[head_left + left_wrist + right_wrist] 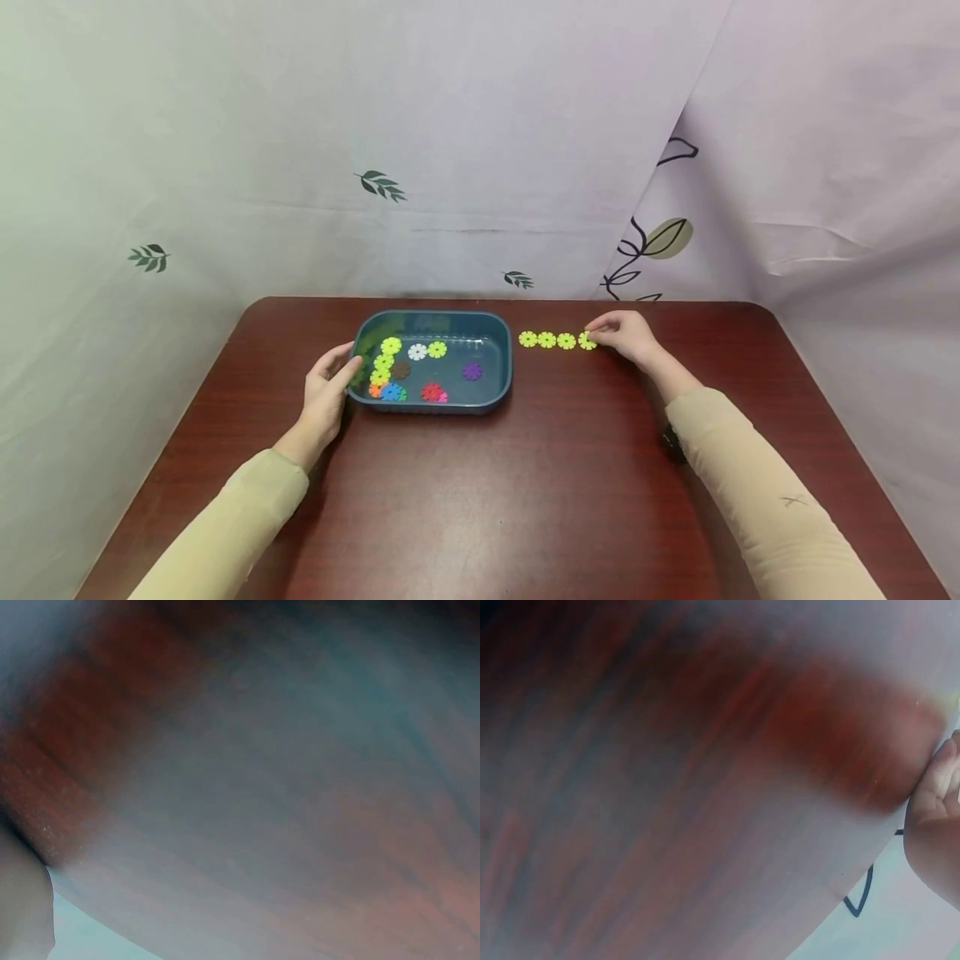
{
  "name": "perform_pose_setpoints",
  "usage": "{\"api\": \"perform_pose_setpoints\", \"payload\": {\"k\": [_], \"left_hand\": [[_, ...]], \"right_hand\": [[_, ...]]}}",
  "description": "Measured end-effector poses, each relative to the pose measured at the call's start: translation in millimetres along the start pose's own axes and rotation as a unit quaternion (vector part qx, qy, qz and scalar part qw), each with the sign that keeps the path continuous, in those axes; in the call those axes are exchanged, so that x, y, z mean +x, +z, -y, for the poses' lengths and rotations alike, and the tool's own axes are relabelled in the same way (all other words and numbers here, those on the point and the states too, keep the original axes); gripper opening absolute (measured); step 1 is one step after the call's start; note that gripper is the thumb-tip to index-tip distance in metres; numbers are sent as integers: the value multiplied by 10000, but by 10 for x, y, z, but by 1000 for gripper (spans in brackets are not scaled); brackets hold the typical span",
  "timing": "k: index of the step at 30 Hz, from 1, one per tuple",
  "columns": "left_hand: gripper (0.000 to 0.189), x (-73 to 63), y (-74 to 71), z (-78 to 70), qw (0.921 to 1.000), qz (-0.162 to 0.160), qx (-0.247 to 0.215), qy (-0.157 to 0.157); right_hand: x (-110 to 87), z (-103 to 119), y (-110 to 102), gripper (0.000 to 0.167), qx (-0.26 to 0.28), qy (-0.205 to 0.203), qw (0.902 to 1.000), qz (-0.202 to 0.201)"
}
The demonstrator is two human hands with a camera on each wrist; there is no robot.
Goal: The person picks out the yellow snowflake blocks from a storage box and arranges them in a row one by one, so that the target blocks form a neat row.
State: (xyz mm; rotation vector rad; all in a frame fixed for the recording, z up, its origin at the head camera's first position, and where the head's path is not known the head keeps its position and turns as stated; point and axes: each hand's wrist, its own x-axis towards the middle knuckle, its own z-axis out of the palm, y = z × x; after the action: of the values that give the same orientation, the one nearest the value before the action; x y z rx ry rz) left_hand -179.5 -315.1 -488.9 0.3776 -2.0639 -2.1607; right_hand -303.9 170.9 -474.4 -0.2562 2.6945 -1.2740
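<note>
A dark blue plastic tray (442,371) sits on the table, left of its middle. My left hand (326,396) grips the tray's left side, thumb over the rim and fingers along the outer wall. To the tray's right, yellow-green notched snowflake discs lie in a straight row, starting with the leftmost disc (528,339). At the row's right end my right hand (626,335) pinches a yellow-green snowflake disc (586,341), partly covered by the fingertips. Both wrist views are mostly blurred tabletop; the right one shows part of the right hand (937,802) at its edge.
Inside the tray are several more yellow-green discs, a white disc (417,352), a brown disc (401,370), a purple disc (472,372), a blue disc (391,391) and a red disc (431,392). The reddish-brown table (480,500) meets a leaf-printed cloth (465,125) behind.
</note>
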Motion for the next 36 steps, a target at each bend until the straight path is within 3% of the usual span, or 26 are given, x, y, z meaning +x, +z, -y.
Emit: {"api": "perform_pose_setpoints", "payload": {"k": [7, 28, 36], "left_hand": [[43, 9, 0, -6, 10000, -7, -38, -15], [30, -1, 9, 8, 9999, -3, -106, 98], [34, -8, 9, 5, 9999, -101, -38, 59]], "right_hand": [[34, -28, 15, 19, -297, -189, 9993, -97], [13, -43, 38, 20, -292, -114, 9991, -283], [2, -25, 49, 18, -270, -309, 9987, -310]]}}
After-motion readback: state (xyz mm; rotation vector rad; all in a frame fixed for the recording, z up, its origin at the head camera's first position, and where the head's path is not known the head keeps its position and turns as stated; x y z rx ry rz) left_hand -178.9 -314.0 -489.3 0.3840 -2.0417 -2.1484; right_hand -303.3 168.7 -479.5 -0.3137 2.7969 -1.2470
